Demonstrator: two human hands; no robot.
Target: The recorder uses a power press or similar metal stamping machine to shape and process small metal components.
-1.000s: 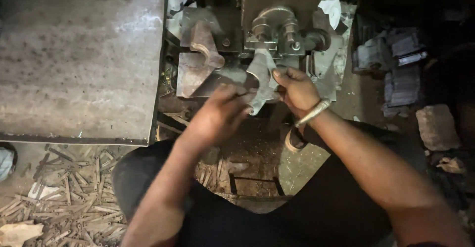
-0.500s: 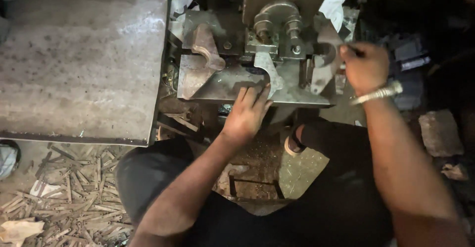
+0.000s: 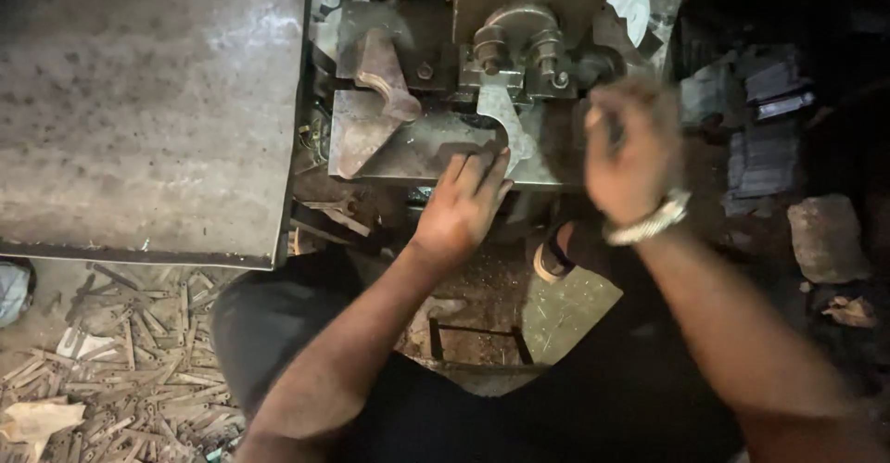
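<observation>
Left hand (image 3: pixel 461 208) flat and open on the press bed (image 3: pixel 408 152), fingertips (image 3: pixel 489 162) touching the curved metal blank (image 3: pixel 501 115) lying under the die block (image 3: pixel 519 50). Right hand (image 3: pixel 630 152) raised beside the machine and blurred in motion; whether open or closed around a lever, cannot tell. Metal bangle (image 3: pixel 649 224) on that wrist.

Changed within a second: earlier both hands together at the blank, seating it under the die; half a second ago the right hand out at the machine's right side; now drawn back slightly toward the body, mid-swing. Left hand meanwhile kept at the blank, palm settled lower on the bed. Judged from this, positioning of the piece finished and the right hand apparently working the press while the left steadies the work.

Blank itself unmoved in its seat, just below the die, against the angled guide plate (image 3: pixel 375 78). Large steel table (image 3: pixel 148 101) to the left. Heap of metal offcuts (image 3: pixel 120 370) on the floor below it. Stacked grey parts (image 3: pixel 765 120) in the shadows at right.
</observation>
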